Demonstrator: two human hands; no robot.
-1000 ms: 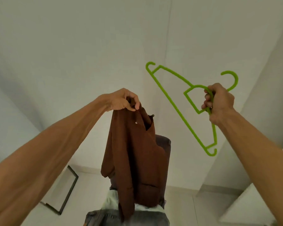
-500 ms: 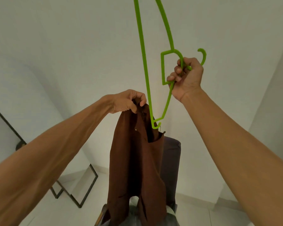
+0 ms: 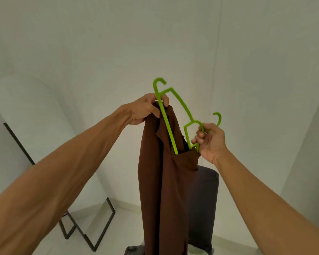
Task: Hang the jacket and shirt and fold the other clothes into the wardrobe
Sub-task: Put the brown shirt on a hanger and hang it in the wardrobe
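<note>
I see the long brown cloth garment (image 3: 164,181) hanging straight down from my left hand (image 3: 145,111), which pinches its collar high, I judge to hold the neck opening wide. The thin lime-green plastic hanger (image 3: 166,122) spans both hands, its lower end tucked inside that opening just beside my right hand (image 3: 210,140), whose fingers curl round its neck, steering it in.

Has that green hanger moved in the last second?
Yes. The green hanger, gripped by the right hand, has swung leftward across the wall seam; its lower end now sits inside the brown garment at the collar.
</note>
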